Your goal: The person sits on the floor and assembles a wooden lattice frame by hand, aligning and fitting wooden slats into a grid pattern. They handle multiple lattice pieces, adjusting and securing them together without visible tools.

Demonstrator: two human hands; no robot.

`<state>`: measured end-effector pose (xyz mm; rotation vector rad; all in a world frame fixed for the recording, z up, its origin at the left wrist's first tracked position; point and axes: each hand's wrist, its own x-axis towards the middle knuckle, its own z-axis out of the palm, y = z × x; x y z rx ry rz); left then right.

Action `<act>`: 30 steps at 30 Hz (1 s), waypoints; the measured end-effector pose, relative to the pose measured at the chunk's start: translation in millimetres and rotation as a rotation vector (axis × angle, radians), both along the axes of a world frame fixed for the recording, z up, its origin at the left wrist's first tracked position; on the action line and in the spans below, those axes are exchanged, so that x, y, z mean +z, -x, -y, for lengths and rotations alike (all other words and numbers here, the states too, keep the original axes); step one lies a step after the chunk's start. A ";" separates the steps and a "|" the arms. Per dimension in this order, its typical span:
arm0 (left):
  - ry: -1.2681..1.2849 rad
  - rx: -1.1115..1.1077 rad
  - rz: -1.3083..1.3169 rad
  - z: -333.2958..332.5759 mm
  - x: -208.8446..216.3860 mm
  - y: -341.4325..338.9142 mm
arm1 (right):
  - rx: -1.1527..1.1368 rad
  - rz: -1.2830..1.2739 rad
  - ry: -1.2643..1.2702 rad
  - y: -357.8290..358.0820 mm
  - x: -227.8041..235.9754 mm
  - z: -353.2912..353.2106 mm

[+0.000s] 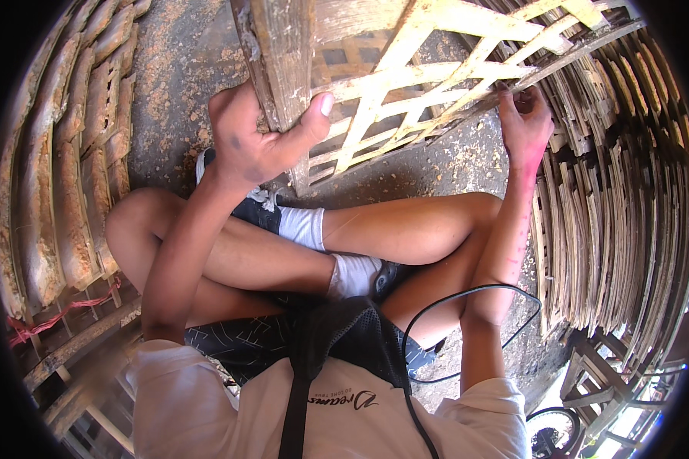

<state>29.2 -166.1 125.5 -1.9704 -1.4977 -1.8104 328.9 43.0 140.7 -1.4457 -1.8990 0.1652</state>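
Above the crossed legs, the frame is clamped by fingers of left hand and right hand — slats already interlaced, remainder unclear.

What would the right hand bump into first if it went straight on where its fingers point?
The right hand would meet the edge rail of the lattice panel first. The fingertips seem to be at that rail, though depth makes actual contact hard to confirm.
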 end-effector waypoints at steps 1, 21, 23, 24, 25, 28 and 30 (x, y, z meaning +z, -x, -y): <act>-0.010 0.005 -0.019 0.0 0.0 0.1 | 0.016 0.015 0.004 -0.4 0.9 1.1; -0.062 -0.013 -0.038 1.4 1.0 -1.3 | -0.181 0.091 -0.407 20.4 2.5 16.8; -0.072 -0.009 -0.037 0.9 0.1 -3.1 | -0.217 0.161 -0.389 21.8 5.8 17.2; -0.083 -0.002 -0.038 0.8 -0.5 -4.5 | -0.238 0.197 -0.368 22.3 6.3 14.6; -0.094 0.004 -0.039 0.8 -0.7 -5.7 | -0.259 0.234 -0.346 22.6 7.5 13.8; -0.072 0.020 -0.026 -0.1 -1.7 -1.2 | -0.174 0.175 -0.369 31.4 4.5 20.9; -0.041 0.007 0.002 -0.7 -3.4 -0.3 | -0.113 0.061 -0.405 30.8 -2.2 19.4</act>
